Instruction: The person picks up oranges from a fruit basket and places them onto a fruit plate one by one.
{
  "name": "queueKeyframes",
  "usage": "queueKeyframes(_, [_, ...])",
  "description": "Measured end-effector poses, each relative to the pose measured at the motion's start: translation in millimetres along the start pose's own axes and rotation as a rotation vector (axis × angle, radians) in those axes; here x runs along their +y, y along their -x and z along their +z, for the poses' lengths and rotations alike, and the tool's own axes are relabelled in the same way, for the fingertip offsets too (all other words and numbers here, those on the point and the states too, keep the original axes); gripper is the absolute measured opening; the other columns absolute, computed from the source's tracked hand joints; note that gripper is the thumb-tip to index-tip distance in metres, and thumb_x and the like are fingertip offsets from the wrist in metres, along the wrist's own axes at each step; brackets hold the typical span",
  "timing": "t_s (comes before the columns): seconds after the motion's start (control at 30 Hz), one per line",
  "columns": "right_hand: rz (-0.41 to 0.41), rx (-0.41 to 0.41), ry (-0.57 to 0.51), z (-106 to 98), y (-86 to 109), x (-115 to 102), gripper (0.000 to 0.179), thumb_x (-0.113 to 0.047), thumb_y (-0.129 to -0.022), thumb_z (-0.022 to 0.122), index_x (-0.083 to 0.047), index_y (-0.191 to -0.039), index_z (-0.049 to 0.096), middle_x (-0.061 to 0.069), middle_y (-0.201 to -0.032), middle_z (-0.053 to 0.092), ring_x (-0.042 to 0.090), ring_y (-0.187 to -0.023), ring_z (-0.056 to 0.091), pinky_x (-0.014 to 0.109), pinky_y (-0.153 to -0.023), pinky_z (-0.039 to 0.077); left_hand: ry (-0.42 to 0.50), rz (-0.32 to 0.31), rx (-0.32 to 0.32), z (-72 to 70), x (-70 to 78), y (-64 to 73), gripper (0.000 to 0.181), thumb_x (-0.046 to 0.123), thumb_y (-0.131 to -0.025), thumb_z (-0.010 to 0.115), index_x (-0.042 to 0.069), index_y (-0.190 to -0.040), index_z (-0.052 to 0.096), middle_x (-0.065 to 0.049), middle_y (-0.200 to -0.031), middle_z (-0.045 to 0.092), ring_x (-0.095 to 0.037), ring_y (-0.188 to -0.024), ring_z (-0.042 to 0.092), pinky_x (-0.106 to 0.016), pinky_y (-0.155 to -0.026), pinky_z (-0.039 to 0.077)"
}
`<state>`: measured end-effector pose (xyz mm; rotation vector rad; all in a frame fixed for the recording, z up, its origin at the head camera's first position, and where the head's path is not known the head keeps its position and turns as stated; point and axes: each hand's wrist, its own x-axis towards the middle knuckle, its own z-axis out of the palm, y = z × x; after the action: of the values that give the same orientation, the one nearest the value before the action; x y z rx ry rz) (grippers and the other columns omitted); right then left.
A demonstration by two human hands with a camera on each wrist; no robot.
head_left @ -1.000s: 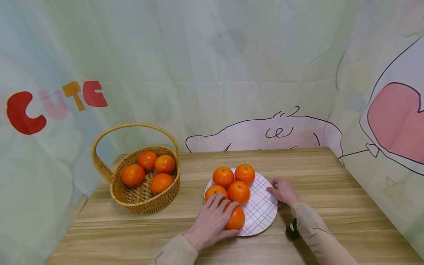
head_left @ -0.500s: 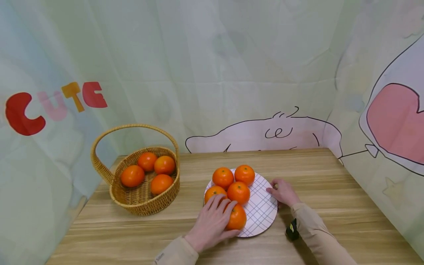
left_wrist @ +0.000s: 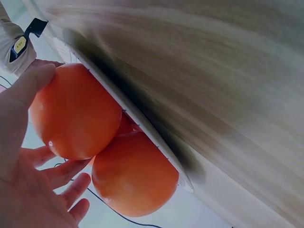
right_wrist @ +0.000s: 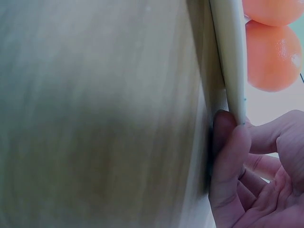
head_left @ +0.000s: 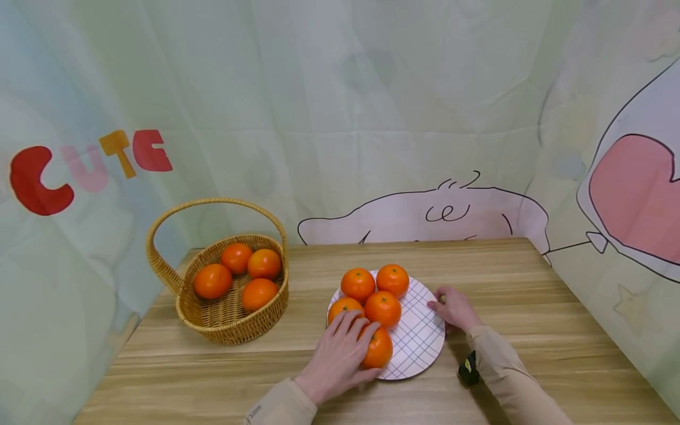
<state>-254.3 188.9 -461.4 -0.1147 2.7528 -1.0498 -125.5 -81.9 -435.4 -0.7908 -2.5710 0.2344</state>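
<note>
My left hand (head_left: 340,354) grips the nearest orange (head_left: 378,349) at the front left of a round white plate (head_left: 419,348) with a blue-lined check. In the left wrist view, the thumb lies on one side of that orange (left_wrist: 76,111) and the fingers reach round the other. A second orange (left_wrist: 135,175) sits against it on the plate. Several more oranges (head_left: 383,309) cluster on the plate's left and far side. At the right rim, my right hand (head_left: 455,308) pinches the plate; the right wrist view shows the plate's edge (right_wrist: 232,61) between thumb and fingers.
Left of the plate stands a wicker basket (head_left: 234,333) with a tall arched handle (head_left: 218,202) and several oranges (head_left: 212,281) inside. The wooden table (head_left: 504,265) ends at a printed curtain (head_left: 340,118) behind and at both sides.
The front orange has turned slightly under my left hand, its stem spot now showing. Both hands, the plate and the basket have stayed where they were.
</note>
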Motion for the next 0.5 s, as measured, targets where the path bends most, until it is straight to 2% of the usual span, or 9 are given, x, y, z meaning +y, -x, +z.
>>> queueKeyframes(0.23, [0.002, -0.001, -0.002, -0.5, 0.1, -0.7, 0.016, -0.015, -0.098, 0.063, 0.0, -0.102, 0.059, 0.011, -0.075, 0.059, 0.015, -0.048, 0.053, 0.027, -0.044, 0.05, 0.012, -0.002, 0.015, 1.1, 0.2, 1.0, 0.079, 0.07, -0.077, 0.071, 0.02, -0.136, 0.056, 0.001, -0.125, 0.061, -0.021, -0.124, 0.049, -0.039, -0.111, 0.041])
queueKeyframes(0.5, [0.001, -0.004, 0.007, -0.9, -0.5, 0.0, 0.015, -0.016, -0.098, 0.063, -0.001, -0.1, 0.059, 0.011, -0.073, 0.059, 0.015, -0.046, 0.054, 0.026, -0.044, 0.05, 0.083, -0.02, -0.039, -0.7, -1.0, 1.5, 0.085, 0.07, -0.078, 0.07, 0.02, -0.144, 0.05, -0.002, -0.136, 0.058, -0.024, -0.13, 0.046, -0.042, -0.114, 0.04])
